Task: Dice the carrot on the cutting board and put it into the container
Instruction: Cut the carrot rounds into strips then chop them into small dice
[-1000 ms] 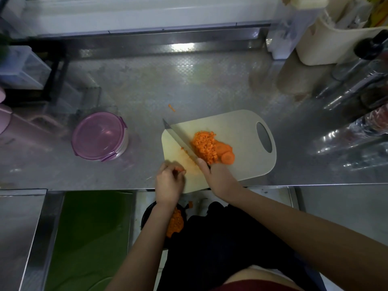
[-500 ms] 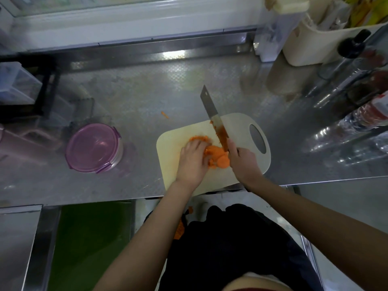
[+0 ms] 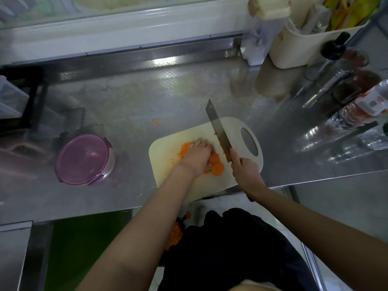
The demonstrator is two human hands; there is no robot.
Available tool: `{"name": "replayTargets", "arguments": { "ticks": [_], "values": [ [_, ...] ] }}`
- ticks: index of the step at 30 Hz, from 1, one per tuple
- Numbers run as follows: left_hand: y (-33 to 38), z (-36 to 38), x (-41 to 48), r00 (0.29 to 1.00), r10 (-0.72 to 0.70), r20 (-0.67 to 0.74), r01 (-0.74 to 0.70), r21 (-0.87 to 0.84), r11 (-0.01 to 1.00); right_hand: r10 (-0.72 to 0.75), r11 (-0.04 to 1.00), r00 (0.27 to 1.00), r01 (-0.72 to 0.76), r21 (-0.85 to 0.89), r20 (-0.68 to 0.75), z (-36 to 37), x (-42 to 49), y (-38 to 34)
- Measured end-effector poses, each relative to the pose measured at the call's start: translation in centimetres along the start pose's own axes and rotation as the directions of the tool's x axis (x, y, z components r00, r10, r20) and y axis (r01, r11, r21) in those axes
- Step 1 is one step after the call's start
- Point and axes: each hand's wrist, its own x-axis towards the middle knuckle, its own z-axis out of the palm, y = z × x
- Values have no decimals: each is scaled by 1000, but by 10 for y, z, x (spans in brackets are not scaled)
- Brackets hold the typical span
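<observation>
The bench point(image 3: 126, 97) is gleaming: steel, stamped with a fine raised pattern and throwing back blurred reflections. The cutting board point(image 3: 168, 148) is looking like smooth, matt cream plastic. The knife point(image 3: 218, 131) is showing dull brushed metal. The tub lid point(image 3: 84, 158) is shining — translucent purple plastic — and the bottles point(image 3: 346, 120) are glinting, clear and glossy.

Open counter point(image 3: 130, 95) lies behind the cutting board point(image 3: 162, 148); a purple lidded tub point(image 3: 84, 158) stands left, bottles point(image 3: 357, 110) crowd right.
</observation>
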Motion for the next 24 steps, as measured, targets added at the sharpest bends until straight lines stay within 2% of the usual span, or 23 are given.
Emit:
{"name": "replayTargets", "arguments": {
  "ticks": [7,9,11,13,15,17,19,21,24],
  "values": [
    [-2,1,-10,993,6,-114,-24,-157,987,-18,1000,1000,18,-10,10,1,-1,-4],
    [-2,0,-16,982,-31,-186,-19,-265,964,-22,1000,1000,22,-2,19,2,-2,-5],
    [-4,-3,-24,952,-132,-278,2,-424,906,-18,999,999,18,29,28,2,-3,-6],
    [-11,-5,-33,886,-284,-367,20,-583,812,-22,998,999,19,54,50,4,-6,-8],
    [-21,-3,-45,778,-443,-445,19,-688,725,-32,998,995,27,49,99,7,-8,-9],
    [-28,1,-58,666,-577,-472,23,-761,649,-43,999,981,36,41,187,11,-11,-12],
    [-33,8,-72,585,-678,-446,50,-814,579,-54,998,959,40,55,277,18,-14,-14],
    [-38,18,-83,545,-731,-411,99,-834,543,-72,996,935,49,76,346,28,-18,-17],
    [-40,31,-94,529,-771,-355,177,-842,509,-81,997,893,79,23,442,43,-24,-22]
  ]
}}
